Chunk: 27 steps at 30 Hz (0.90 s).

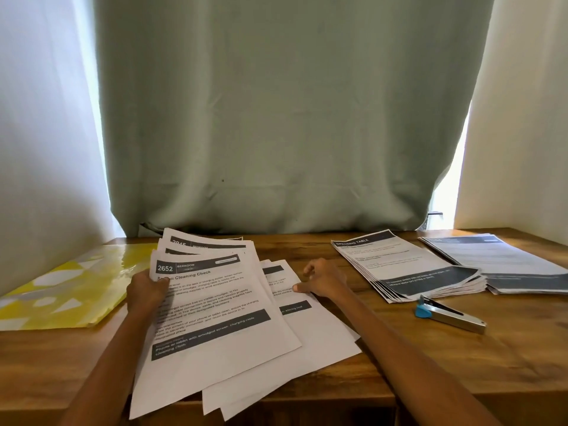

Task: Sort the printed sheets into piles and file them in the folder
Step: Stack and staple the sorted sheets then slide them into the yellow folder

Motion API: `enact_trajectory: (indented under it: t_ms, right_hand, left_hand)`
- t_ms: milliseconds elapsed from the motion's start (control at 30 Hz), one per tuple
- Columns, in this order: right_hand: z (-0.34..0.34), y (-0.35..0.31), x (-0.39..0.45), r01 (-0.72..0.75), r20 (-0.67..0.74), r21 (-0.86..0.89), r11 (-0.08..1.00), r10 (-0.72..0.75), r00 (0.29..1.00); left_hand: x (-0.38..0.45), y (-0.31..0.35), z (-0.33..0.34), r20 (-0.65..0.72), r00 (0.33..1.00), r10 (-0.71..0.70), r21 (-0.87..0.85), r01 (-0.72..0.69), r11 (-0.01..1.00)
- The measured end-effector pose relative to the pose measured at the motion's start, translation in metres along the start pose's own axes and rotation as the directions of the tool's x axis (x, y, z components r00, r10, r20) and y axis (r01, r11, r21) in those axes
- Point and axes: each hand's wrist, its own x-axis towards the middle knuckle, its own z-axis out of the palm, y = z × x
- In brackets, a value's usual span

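several printed sheets (215,305) lie fanned in a loose, overlapping heap at the near middle of the wooden table (461,364), their lower corners hanging over its front edge. the top sheet carries a dark header band reading "2652 bedroom" and the title "screen cleaning check"; more dark-headed sheets peek out behind it, one showing "2945".

the left hand (147,292) grasps the upper left edge of this heap, thumb on top of the front sheet and fingers curled under the stack, lifting that side slightly off the table. the right hand (322,279) rests on the lower sheets (292,302) that stick out to the right of the heap; its thumb and fingertips pinch at the edge of the paper, the fingers bent.

to the right, well apart from the heap, a sorted pile (408,265) headed "dressing table" sits squared up, its near corners curling a little. just beside it, further right, lies a second pile (507,265) with a dark header and footer band, its text too faint to read; the two piles touch or nearly touch at their near edges.

in front of the first pile lies a metal stapler (450,315) with a blue end, pointing toward the right.

on the left end of the table rests a yellow folder (67,287) with white and grey geometric shapes and a glossy surface, flat and closed, its right edge just beside the left hand.

behind the table hangs a pale green curtain (276,118), with white curtains (40,133) on both sides and bright daylight showing through the gaps.
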Motion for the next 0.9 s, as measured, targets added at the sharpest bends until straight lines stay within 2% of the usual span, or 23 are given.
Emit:
enact_trajectory:
  t_ms: [300, 533, 733, 900]
  right_hand:
    - [0.002, -0.010, -0.008, -0.012, 0.051, 0.029, 1.000, 0.010, 0.999]
    - [0.005, -0.015, -0.010, -0.059, 0.031, 0.019, 0.998, 0.059, 0.998]
    - [0.004, -0.019, -0.013, -0.002, 0.138, 0.002, 1.000, 0.002, 0.990]
    - [-0.001, -0.020, -0.016, -0.022, 0.158, 0.080, 0.997, 0.009, 0.987]
  left_hand:
    - [-0.001, 0.001, 0.000, 0.016, 1.000, -0.016, -0.005, 0.017, 1.000]
    - [0.003, -0.001, 0.001, 0.022, 1.000, -0.017, -0.023, 0.018, 1.000]
    - [0.005, -0.004, 0.002, 0.032, 0.999, -0.006, -0.035, 0.007, 0.999]
    - [0.008, -0.006, 0.003, 0.043, 0.999, 0.002, -0.040, -0.001, 0.999]
